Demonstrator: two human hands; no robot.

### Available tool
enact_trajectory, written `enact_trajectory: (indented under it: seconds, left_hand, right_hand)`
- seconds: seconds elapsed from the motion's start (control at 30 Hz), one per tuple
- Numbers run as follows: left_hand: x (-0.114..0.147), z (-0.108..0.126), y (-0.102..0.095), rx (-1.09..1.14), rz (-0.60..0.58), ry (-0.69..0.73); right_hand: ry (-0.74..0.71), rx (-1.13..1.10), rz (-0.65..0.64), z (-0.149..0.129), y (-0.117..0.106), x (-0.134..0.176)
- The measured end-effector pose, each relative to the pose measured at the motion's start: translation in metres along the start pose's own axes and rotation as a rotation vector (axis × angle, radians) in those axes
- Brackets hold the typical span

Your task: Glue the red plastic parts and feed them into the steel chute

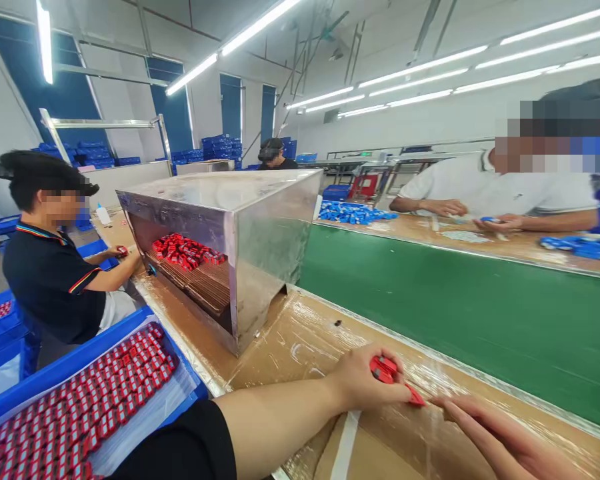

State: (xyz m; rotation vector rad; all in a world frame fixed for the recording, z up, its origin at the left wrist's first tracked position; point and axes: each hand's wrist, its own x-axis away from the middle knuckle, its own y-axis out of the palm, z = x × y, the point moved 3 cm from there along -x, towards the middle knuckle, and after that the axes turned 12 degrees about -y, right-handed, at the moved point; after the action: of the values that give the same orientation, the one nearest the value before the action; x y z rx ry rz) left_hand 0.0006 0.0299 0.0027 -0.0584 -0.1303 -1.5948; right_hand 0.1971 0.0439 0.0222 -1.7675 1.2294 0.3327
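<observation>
The left grip [359, 382] clamps a red piece [384, 371], seemingly for handwork. I cannot tell if the right grip [503, 428] pinches; steadiness seems needed next.

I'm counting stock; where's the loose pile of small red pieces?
Left of centre in the head view, the loose pile of small red pieces sits inside the open-sided silver metal box, on a brown ridged base.
</observation>
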Motion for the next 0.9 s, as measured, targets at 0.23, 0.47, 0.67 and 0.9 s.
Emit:
enact_trajectory:
  seconds: [0.23, 0.47, 0.67, 0.9]
  left_hand:
    - [-0.001, 0.003, 0.005, -0.036, -0.094, 0.097]
    - [0.001, 0.008, 0.008, -0.191, -0.110, 0.146]
    - [-0.002, 0.006, 0.010, -0.242, -0.101, 0.115]
    - [0.006, 0.013, 0.014, -0.376, -0.135, 0.207]
  right_hand:
    - [-0.112, -0.074, -0.258, -0.061, -0.005, 0.014]
    - [-0.201, -0.135, -0.593, -0.070, -0.002, 0.030]
    - [-0.164, -0.079, -0.631, -0.076, 0.004, 0.028]
    - [-0.146, -0.127, -0.602, -0.078, 0.018, 0.030]
